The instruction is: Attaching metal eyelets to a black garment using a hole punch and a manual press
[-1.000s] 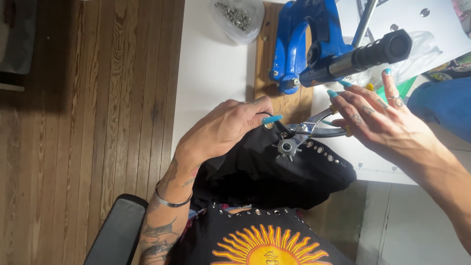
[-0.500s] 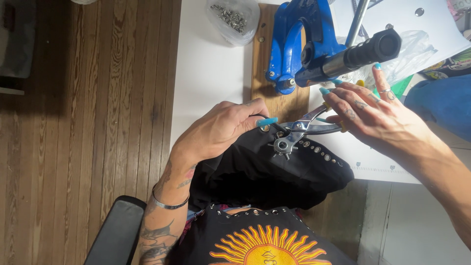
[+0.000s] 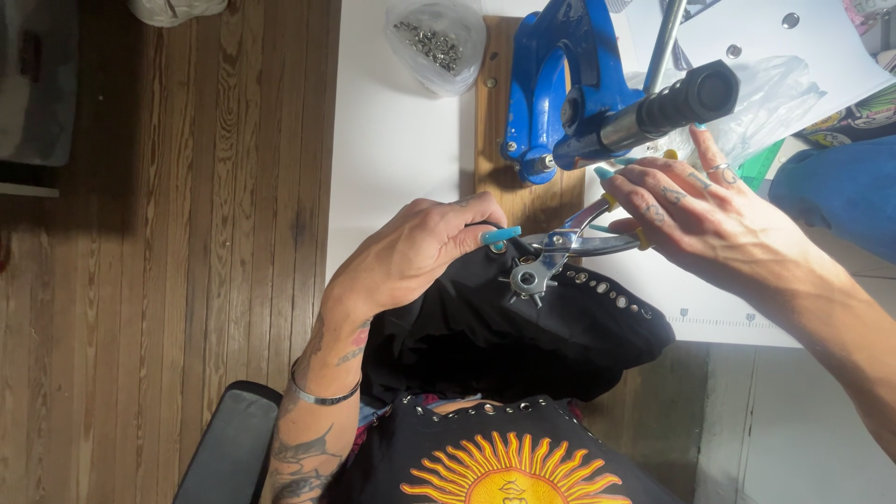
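My left hand (image 3: 415,250) pinches the edge of a black studded fabric piece (image 3: 523,327) that lies over the near edge of the white table (image 3: 392,149). Against that same edge sits the wheel head of a metal revolving hole punch plier (image 3: 546,261). My right hand (image 3: 700,210) grips the plier's handles, which are mostly hidden under its fingers. A row of small metal studs (image 3: 611,291) runs along the fabric to the right of the plier head.
A blue hand press (image 3: 560,89) with a black-gripped lever (image 3: 686,98) stands on a wooden board (image 3: 495,149) just behind my hands. A clear bag of metal studs (image 3: 434,42) lies at the back. Wooden floor (image 3: 187,233) is on the left, a dark chair arm (image 3: 229,448) below.
Both hands and the plier stay on the fabric edge. The view has shifted slightly, and my right hand's fingers have curled a little closer over the handles.
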